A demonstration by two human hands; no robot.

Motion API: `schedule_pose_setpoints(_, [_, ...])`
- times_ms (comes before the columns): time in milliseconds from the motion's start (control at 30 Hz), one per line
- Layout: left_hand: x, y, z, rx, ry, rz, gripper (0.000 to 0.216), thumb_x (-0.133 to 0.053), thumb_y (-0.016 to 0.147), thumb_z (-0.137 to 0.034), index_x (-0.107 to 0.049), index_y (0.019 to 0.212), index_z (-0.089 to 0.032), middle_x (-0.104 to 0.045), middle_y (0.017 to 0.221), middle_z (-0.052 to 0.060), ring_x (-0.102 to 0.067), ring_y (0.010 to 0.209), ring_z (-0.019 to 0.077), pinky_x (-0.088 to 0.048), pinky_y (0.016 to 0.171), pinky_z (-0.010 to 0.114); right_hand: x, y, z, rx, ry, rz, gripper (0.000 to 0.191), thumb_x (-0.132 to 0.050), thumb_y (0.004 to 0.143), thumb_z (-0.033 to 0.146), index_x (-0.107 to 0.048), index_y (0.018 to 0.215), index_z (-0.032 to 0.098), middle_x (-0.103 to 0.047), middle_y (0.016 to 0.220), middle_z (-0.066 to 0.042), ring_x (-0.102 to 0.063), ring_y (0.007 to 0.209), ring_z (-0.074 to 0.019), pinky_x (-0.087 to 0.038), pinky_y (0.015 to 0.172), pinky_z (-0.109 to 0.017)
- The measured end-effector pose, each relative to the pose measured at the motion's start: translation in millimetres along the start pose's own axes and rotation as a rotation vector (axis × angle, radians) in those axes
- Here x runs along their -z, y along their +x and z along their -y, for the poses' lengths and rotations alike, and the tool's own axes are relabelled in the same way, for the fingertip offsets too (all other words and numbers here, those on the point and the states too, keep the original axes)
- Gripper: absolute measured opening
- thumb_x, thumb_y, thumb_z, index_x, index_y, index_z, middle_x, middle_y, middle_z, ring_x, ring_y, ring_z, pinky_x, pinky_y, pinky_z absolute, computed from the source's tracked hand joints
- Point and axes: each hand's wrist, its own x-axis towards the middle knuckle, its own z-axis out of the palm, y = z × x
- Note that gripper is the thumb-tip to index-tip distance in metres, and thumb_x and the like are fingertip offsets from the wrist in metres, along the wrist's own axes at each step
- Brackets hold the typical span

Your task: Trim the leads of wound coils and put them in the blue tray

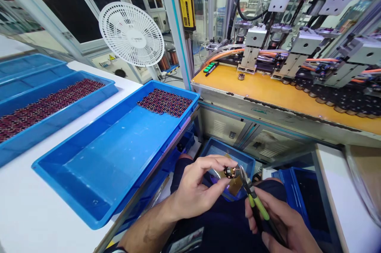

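My left hand (196,189) pinches a small round wound coil part (229,172) between thumb and fingers, low in the middle of the view above my lap. My right hand (282,225) grips green-handled cutters (253,197), whose metal tip touches the right side of the coil part. A blue tray (98,189) on the white table to my left holds a cluster of similar dark red coil parts (165,102) at its far end.
A second blue tray (59,118) full of coil parts lies further left. A white fan (131,32) stands behind. An orange machine bench (268,90) with a row of tool heads (297,50) fills the right. Blue bins (244,159) sit below near my knees.
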Motion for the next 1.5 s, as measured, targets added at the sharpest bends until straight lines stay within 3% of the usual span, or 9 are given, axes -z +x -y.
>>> schedule_pose_setpoints(200, [-2, -2, 1, 0.032, -0.010, -0.010, 0.044, -0.066, 0.076, 0.006, -0.052, 0.108, -0.021, -0.072, 0.107, 0.008, -0.070, 0.101, 0.0193, -0.058, 0.091, 0.036, -3, 3, -6, 0.020, -0.140, -0.121, 0.064, -0.058, 0.084, 0.008, -0.050, 0.141, 0.037, -0.067, 0.095, -0.004, -0.065, 0.071, -0.0113, -0.056, 0.063, -0.018])
schedule_pose_setpoints(333, [-3, -5, 3, 0.088, -0.065, -0.051, 0.044, -0.067, 0.076, 0.006, -0.055, 0.107, -0.023, -0.072, 0.108, 0.005, -0.069, 0.102, 0.0164, -0.056, 0.091, 0.031, 1, 6, -5, -0.047, -0.229, -0.136, 0.058, -0.052, 0.087, 0.010, -0.050, 0.142, 0.029, -0.067, 0.104, -0.007, -0.068, 0.083, -0.0141, -0.059, 0.079, -0.026])
schedule_pose_setpoints(467, [3, -10, 9, 0.262, -0.254, -0.118, 0.036, -0.072, 0.076, -0.003, -0.065, 0.105, -0.024, -0.071, 0.107, 0.006, -0.069, 0.098, 0.0157, -0.057, 0.084, 0.027, 18, 18, 2, 0.044, -0.691, -0.137, 0.051, -0.056, 0.085, 0.016, -0.057, 0.136, 0.020, -0.071, 0.107, -0.011, -0.069, 0.100, -0.0229, -0.056, 0.094, -0.034])
schedule_pose_setpoints(633, [12, -20, 16, 0.715, -0.490, -0.291, 0.026, -0.084, 0.068, -0.031, -0.078, 0.091, -0.020, -0.074, 0.099, 0.009, -0.069, 0.090, 0.0178, -0.056, 0.078, 0.024, 80, 93, 48, 0.357, -1.157, -0.257, 0.065, -0.052, 0.079, 0.014, -0.049, 0.144, 0.018, -0.063, 0.122, -0.013, -0.063, 0.111, -0.0261, -0.052, 0.098, -0.037])
schedule_pose_setpoints(800, [21, -40, 10, 0.877, -0.404, -0.437, 0.042, -0.094, 0.048, -0.037, -0.077, 0.084, -0.019, -0.075, 0.094, 0.007, -0.069, 0.077, 0.0171, -0.056, 0.076, 0.026, 165, 199, 88, 0.278, -1.397, -0.447, 0.061, -0.056, 0.077, 0.017, -0.053, 0.138, 0.011, -0.064, 0.121, -0.015, -0.062, 0.109, -0.0285, -0.051, 0.097, -0.038])
schedule_pose_setpoints(933, [52, -60, -6, 0.940, -0.282, -0.460, 0.041, -0.090, 0.055, -0.041, -0.078, 0.089, -0.020, -0.077, 0.094, 0.009, -0.071, 0.077, 0.0210, -0.057, 0.073, 0.030, 192, 243, 76, 0.236, -1.406, -0.482, 0.051, -0.059, 0.079, 0.022, -0.061, 0.128, 0.008, -0.069, 0.115, -0.016, -0.066, 0.102, -0.0285, -0.051, 0.091, -0.036])
schedule_pose_setpoints(1133, [134, -63, -27, 0.995, 0.007, -0.532, 0.045, -0.083, 0.065, -0.046, -0.075, 0.099, -0.016, -0.076, 0.101, 0.011, -0.073, 0.086, 0.0237, -0.058, 0.083, 0.035, 205, 248, 58, 0.244, -1.375, -0.542, 0.044, -0.063, 0.086, 0.031, -0.066, 0.121, 0.004, -0.067, 0.119, -0.024, -0.067, 0.107, -0.0300, -0.048, 0.085, -0.035])
schedule_pose_setpoints(1267, [183, -33, 13, 0.923, 0.349, -0.485, 0.044, -0.086, 0.061, -0.033, -0.068, 0.097, -0.014, -0.074, 0.094, 0.006, -0.070, 0.080, 0.0189, -0.057, 0.084, 0.037, 218, 253, 55, 0.167, -1.376, -0.560, 0.044, -0.074, 0.078, 0.028, -0.070, 0.118, 0.011, -0.070, 0.116, -0.022, -0.069, 0.104, -0.0300, -0.047, 0.075, -0.036])
schedule_pose_setpoints(1500, [231, 24, 141, 0.981, 0.713, -0.385, 0.020, -0.064, 0.090, -0.029, -0.065, 0.102, -0.013, -0.067, 0.110, 0.007, -0.064, 0.101, 0.0206, -0.055, 0.089, 0.043, 208, 253, 63, 0.011, -1.384, -0.522, 0.047, -0.077, 0.078, 0.030, -0.070, 0.120, 0.011, -0.067, 0.122, -0.021, -0.066, 0.110, -0.0326, -0.048, 0.081, -0.040])
